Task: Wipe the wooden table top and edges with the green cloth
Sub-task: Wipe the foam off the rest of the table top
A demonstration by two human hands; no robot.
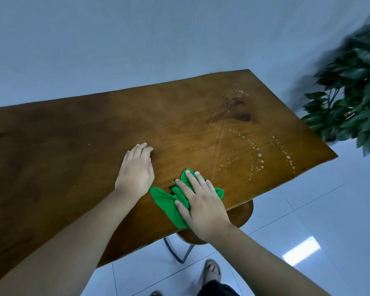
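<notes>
- Two bare hands rest on the wooden table (73, 146).
- Right hand (201, 201) lies flat and spread out on the green cloth (165, 199), pressing it down near the table's front edge.
- Left hand (136, 169) lies flat on the wood, holding nothing, just beside the cloth.
- White foamy drops (256, 152) sit past the cloth.

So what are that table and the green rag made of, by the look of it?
The table looks like solid wood with a smooth sealed finish: grain and a dark knot show, and droplets bead on it. The green cloth looks like soft microfibre, though that's a guess from its fuzzy folds.
</notes>
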